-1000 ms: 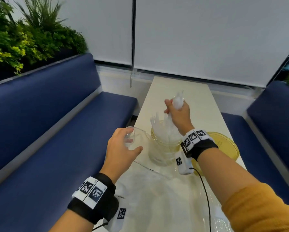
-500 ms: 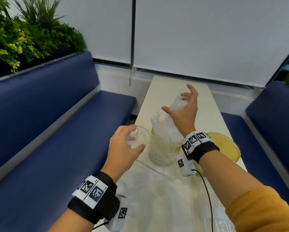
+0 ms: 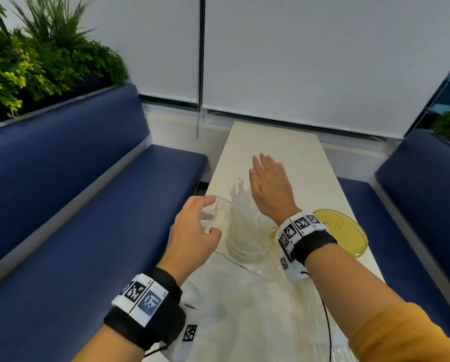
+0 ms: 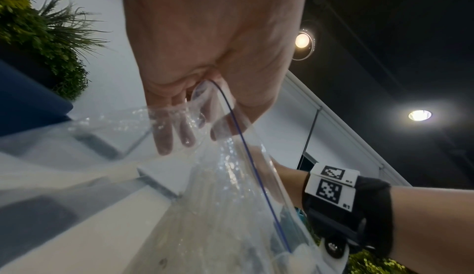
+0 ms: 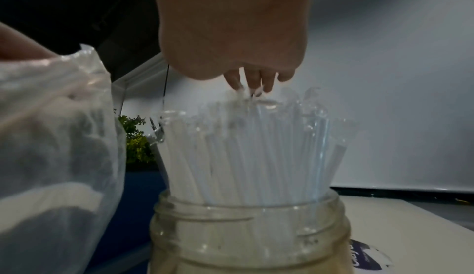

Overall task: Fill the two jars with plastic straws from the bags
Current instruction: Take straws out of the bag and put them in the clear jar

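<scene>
A clear glass jar (image 3: 247,244) stands mid-table, packed with upright clear plastic straws (image 3: 241,194). My right hand (image 3: 268,186) hovers flat over them, fingers straight, holding nothing. In the right wrist view its fingertips (image 5: 256,81) brush the tops of the straws (image 5: 251,152) that fan out of the jar (image 5: 248,238). My left hand (image 3: 195,231) grips the raised mouth of a clear plastic bag (image 3: 244,309) just left of the jar. In the left wrist view the fingers (image 4: 174,136) curl round the blue-lined edge of the bag (image 4: 218,207). I see only one jar.
A round yellow lid (image 3: 341,231) lies on the cream table (image 3: 284,142) right of the jar. Blue bench seats (image 3: 88,218) flank the narrow table on both sides. Plants (image 3: 36,61) stand behind the left bench. A wrist cable trails over the near table.
My right hand has let go of the straw bundle, opened, and flattened over the straws, which now stand spread in the jar. The left hand keeps its hold on the bag.
</scene>
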A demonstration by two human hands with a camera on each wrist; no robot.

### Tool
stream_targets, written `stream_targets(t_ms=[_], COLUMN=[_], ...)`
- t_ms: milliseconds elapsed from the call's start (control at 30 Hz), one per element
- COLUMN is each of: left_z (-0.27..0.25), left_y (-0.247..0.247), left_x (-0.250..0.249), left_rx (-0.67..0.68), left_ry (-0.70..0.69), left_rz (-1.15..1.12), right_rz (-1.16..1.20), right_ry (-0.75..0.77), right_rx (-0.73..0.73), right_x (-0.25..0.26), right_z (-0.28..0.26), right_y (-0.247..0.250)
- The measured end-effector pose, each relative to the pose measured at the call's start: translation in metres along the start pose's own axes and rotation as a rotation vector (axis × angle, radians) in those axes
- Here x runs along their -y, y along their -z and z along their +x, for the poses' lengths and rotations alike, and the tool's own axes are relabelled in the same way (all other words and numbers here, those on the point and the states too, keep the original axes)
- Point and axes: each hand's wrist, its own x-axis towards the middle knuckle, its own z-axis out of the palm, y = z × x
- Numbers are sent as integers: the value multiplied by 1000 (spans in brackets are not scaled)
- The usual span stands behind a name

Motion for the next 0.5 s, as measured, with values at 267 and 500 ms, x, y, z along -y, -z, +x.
stream_targets(t_ms=[267, 500], left_z=[-5, -11], left_y=[-1, -5], left_x=[-3, -1], left_rx=[57, 240], left_ry=[-15, -62], left_rz=[-28, 32], right_rz=[12, 295], right_ry=[-19, 382], right_rx=[90, -357], right_x=[-2, 28], right_z=[-18, -66], right_y=[-4, 39])
